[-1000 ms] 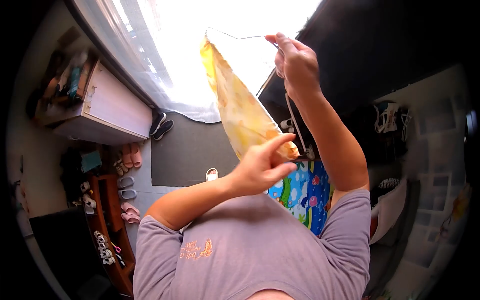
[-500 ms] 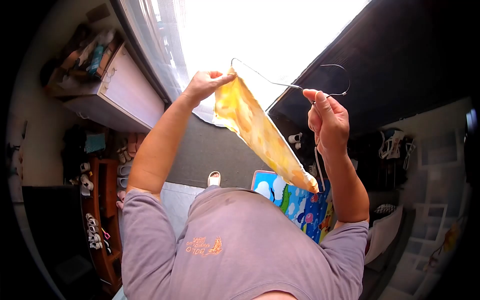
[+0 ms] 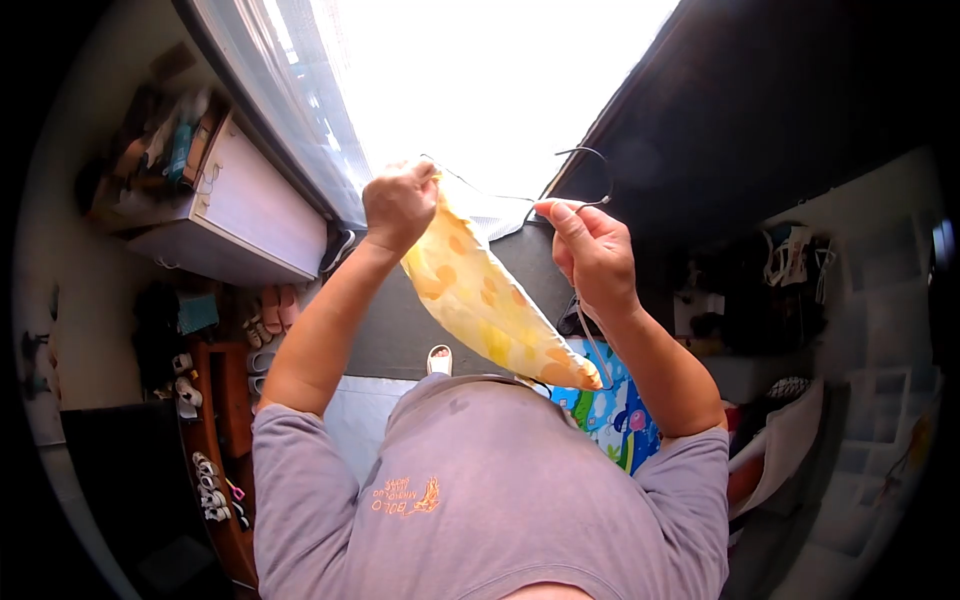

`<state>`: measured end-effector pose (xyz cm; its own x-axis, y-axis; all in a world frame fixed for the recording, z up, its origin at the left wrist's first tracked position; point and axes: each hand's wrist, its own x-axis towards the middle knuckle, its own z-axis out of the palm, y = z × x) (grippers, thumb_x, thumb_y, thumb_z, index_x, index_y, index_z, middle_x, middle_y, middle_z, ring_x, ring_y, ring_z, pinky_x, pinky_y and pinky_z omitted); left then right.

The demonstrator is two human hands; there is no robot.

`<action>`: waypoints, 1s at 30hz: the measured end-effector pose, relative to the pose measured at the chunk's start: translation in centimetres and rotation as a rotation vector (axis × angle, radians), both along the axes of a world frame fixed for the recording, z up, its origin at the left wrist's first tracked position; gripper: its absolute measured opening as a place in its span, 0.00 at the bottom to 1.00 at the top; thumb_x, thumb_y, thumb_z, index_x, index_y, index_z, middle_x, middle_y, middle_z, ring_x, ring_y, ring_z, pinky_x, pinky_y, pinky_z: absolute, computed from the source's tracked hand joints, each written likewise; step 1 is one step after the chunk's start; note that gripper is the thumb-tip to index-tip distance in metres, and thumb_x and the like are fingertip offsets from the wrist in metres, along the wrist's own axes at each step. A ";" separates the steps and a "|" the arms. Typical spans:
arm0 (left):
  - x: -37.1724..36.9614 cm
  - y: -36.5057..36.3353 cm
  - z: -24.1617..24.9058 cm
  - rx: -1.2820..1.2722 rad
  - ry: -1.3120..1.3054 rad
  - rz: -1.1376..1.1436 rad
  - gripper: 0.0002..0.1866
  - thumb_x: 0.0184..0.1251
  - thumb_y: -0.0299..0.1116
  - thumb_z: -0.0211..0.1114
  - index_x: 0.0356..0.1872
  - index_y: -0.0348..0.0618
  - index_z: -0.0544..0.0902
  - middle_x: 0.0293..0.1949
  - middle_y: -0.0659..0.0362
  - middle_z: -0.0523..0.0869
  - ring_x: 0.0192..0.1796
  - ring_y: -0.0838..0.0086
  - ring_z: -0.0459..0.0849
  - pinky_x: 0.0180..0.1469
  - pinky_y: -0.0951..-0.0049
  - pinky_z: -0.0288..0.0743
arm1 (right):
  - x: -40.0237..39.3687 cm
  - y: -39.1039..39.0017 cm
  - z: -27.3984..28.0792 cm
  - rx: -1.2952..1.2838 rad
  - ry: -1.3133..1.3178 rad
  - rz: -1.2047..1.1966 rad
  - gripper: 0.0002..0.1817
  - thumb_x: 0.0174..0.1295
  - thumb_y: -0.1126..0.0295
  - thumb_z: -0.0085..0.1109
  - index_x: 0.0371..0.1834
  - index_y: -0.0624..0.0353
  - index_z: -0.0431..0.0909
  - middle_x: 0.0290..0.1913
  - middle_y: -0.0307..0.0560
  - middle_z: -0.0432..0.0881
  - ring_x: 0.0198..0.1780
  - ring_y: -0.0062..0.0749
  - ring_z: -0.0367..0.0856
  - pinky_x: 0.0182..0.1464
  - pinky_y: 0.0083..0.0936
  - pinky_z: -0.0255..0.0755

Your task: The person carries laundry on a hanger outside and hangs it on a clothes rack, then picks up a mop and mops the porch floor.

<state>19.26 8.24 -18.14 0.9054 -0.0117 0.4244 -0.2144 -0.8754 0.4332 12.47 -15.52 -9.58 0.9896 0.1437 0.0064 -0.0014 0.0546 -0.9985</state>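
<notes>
A thin yellow cloth (image 3: 478, 292) with orange spots hangs slantwise from a wire clothes hanger (image 3: 606, 170). My left hand (image 3: 402, 205) is closed on the cloth's upper corner, at the hanger's left end. With thumb and fingers, my right hand (image 3: 595, 250) pinches the hanger just below its hook, which curves above the knuckles. The cloth's lower corner sits at the hanger's other end, under my right hand. Folds hide how the cloth is fastened to the wire.
Bright light comes through a doorway with a sheer curtain (image 3: 310, 110). At left stand a white cabinet (image 3: 265, 205) and a brown shoe rack (image 3: 205, 400) with several shoes. A colourful cartoon mat (image 3: 625, 425) lies low on the right. Dark clutter lines the right wall.
Both hands, the hanger and the cloth have shifted left in view. My left hand has turned, its knuckles now upward, and the cloth hangs more bowed.
</notes>
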 end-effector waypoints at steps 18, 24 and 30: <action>3.1 7.0 -4.7 -0.441 0.263 -0.075 0.20 0.59 0.40 0.70 0.44 0.32 0.84 0.37 0.49 0.88 0.41 0.67 0.86 0.46 0.70 0.78 | 2.3 -8.8 0.6 -0.232 -0.013 -0.380 0.12 0.70 0.65 0.56 0.43 0.63 0.83 0.17 0.28 0.69 0.17 0.08 0.59 0.19 0.09 0.51; 9.5 6.4 -2.2 -0.247 0.116 -0.173 0.16 0.60 0.37 0.70 0.42 0.34 0.85 0.36 0.50 0.88 0.39 0.68 0.87 0.44 0.72 0.79 | 3.8 -15.5 -1.7 -0.251 -0.080 -0.602 0.15 0.71 0.62 0.53 0.40 0.64 0.83 0.15 0.28 0.66 0.16 0.08 0.57 0.19 0.09 0.48; 17.8 -1.7 0.3 -0.099 0.110 -0.385 0.17 0.61 0.40 0.67 0.45 0.38 0.84 0.46 0.51 0.86 0.44 0.61 0.87 0.50 0.66 0.78 | 7.2 -21.2 -7.1 -0.559 -0.177 -0.604 0.12 0.69 0.65 0.55 0.38 0.63 0.83 0.17 0.29 0.69 0.16 0.10 0.60 0.20 0.11 0.51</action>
<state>37.09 6.55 -17.81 0.8829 -0.3222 0.3416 -0.4658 -0.6933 0.5499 19.68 -36.76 -16.67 0.8884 -0.3823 0.2541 0.0283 -0.5068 -0.8616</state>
